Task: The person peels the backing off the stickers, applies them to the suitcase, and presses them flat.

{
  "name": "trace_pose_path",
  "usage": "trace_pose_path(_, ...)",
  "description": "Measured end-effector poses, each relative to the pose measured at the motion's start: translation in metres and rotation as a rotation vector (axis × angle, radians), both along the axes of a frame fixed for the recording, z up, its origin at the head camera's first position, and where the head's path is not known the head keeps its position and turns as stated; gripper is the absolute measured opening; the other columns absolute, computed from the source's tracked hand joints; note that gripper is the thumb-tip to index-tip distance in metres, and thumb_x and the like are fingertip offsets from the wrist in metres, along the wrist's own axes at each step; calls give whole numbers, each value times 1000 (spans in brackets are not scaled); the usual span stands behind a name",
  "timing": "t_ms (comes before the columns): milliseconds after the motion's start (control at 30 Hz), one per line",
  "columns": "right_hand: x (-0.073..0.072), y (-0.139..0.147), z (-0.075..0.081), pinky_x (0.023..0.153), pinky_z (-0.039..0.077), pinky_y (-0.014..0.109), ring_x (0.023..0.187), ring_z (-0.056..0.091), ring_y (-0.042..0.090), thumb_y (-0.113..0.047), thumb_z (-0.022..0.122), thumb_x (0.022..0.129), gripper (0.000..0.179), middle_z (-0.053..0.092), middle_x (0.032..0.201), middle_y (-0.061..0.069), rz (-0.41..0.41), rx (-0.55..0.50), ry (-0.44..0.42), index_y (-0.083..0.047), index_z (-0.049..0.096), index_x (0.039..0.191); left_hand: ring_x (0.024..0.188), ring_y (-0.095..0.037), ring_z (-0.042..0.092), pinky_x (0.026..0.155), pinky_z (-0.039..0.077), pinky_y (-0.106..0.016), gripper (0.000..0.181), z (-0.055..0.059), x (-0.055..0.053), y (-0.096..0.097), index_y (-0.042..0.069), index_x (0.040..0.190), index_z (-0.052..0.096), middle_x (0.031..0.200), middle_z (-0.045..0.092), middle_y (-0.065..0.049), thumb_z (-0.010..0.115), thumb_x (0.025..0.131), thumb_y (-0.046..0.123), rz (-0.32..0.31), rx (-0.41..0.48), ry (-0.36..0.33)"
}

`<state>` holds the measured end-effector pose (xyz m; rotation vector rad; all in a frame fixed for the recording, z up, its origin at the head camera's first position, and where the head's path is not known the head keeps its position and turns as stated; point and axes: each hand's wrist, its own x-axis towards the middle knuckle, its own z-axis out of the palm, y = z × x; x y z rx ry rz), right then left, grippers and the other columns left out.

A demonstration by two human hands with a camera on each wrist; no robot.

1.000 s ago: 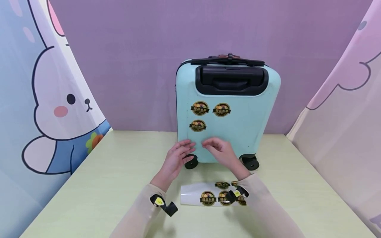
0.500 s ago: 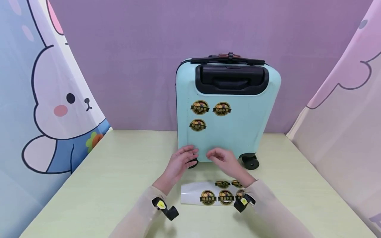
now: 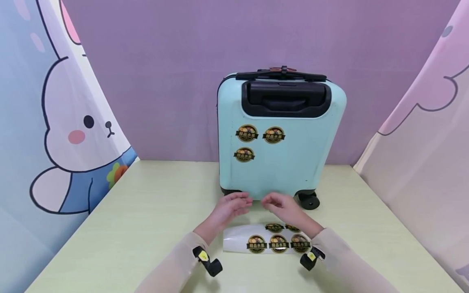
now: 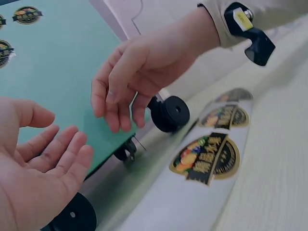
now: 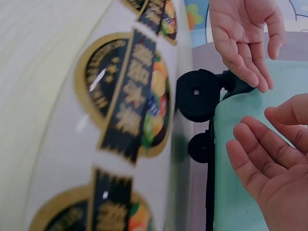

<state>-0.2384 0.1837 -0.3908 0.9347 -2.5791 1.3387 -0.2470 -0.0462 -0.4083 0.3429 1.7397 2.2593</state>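
Observation:
My left hand hovers before the suitcase's lower edge with relaxed fingers and holds nothing. Facing it, my right hand has loosely bent fingers, with nothing seen between them in the right wrist view. A mint-green suitcase stands upright behind both hands. Three round black-and-gold stickers are on its face: one at upper left, one to its right and one below. Below the hands lies a white sticker sheet bearing several matching stickers; its left part is bare.
The suitcase rests on a pale table, its black wheels at the bottom and a black handle recess near the top. A purple backdrop hangs behind. Printed curtains flank the table.
Both hands have come down and back from the suitcase's lower face toward the sticker sheet. The right forearm has shifted right, uncovering more stickers. The suitcase and its three stickers stay put.

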Motion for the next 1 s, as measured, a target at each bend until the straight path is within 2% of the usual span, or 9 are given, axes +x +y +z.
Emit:
trace_pose_path(200, 3, 11, -5, 73, 55, 28, 84, 65, 15, -7, 60, 98, 14, 71, 97, 11, -24, 59, -29, -1, 70, 105, 107, -30, 67, 92, 55, -39, 39, -8, -3, 4, -14, 127, 55, 117, 67, -23, 60, 94, 5, -72, -142, 29)
trace_pose_path(367, 6, 17, -8, 71, 54, 27, 84, 64, 18, -6, 60, 98, 14, 70, 94, 8, -18, 85, -55, 1, 69, 105, 99, -28, 70, 87, 57, -38, 37, -8, -3, 7, -16, 124, 57, 110, 70, -23, 60, 93, 4, -105, -279, 50)
trace_pose_path(500, 7, 21, -11, 71, 54, 27, 84, 64, 19, -7, 60, 98, 13, 70, 93, 7, -13, 100, -71, 1, 69, 104, 95, -26, 70, 85, 58, -37, 34, -6, -5, 9, -16, 121, 60, 108, 71, -22, 62, 92, 2, -130, -345, 57)
trace_pose_path(633, 7, 26, -14, 71, 54, 28, 82, 62, 13, -8, 61, 98, 13, 69, 92, 6, -1, 120, -80, -2, 70, 104, 90, -23, 70, 81, 59, -34, 34, -5, -7, 11, -11, 118, 66, 106, 72, -16, 70, 88, 4, -149, -449, 87)
trace_pose_path(767, 8, 31, -16, 70, 53, 29, 81, 60, 10, -9, 62, 97, 12, 69, 91, 5, 8, 146, -67, -3, 70, 103, 84, -17, 68, 75, 58, -30, 31, -7, -8, 14, -6, 112, 71, 102, 73, -9, 74, 83, 6, -171, -571, 146)
trace_pose_path(1000, 9, 36, -16, 69, 53, 27, 80, 60, 9, -7, 62, 96, 11, 69, 91, 6, 9, 166, -46, -3, 70, 102, 79, -10, 67, 73, 54, -23, 32, -6, -6, 19, -4, 103, 74, 89, 74, -4, 82, 72, 3, -195, -658, 220)
